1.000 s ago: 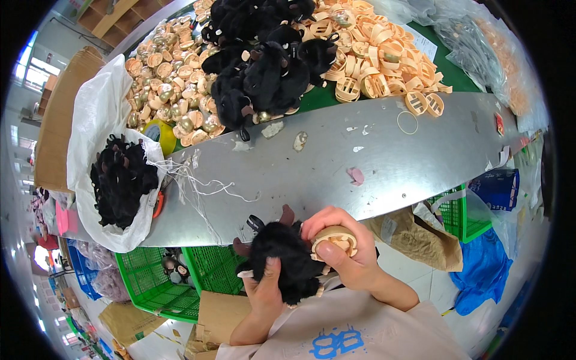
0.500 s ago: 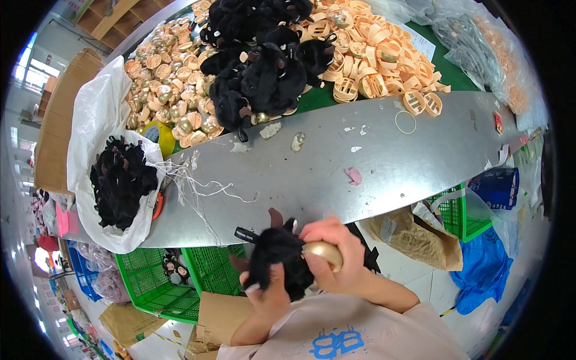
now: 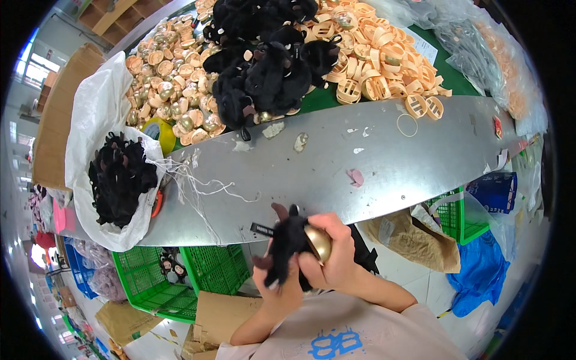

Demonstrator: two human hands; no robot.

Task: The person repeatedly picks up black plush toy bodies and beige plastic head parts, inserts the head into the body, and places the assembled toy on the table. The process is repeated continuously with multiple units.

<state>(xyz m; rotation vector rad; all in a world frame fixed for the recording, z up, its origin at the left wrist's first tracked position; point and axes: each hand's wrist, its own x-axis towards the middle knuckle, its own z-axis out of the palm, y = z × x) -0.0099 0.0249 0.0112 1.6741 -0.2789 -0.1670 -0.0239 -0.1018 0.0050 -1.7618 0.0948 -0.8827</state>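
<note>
Head view: closest to the person, the left hand (image 3: 282,291) curls round a black plush (image 3: 289,237) from its lower left, while the right hand (image 3: 341,255) pinches a gold shell (image 3: 321,242) between fingers above and thumb below. The relation that counts is shell to plush: the shell lies against the plush's right side, dome turned outward to the right, between the plush and the right palm. Whether its rim sits inside the fabric is hidden. The plush's long axis runs roughly away from the person, tipped slightly right at its far end; the right hand is the nearer to the shell. Just left of the hands, below the table edge, stand green baskets (image 3: 223,264). Beyond is the metal table (image 3: 300,180), with white strings (image 3: 195,181) and a pink scrap (image 3: 355,177). Farthest lie a shell pile (image 3: 162,87), a heap of black plushes (image 3: 270,75) and, to its right, peach frames (image 3: 384,57).
</note>
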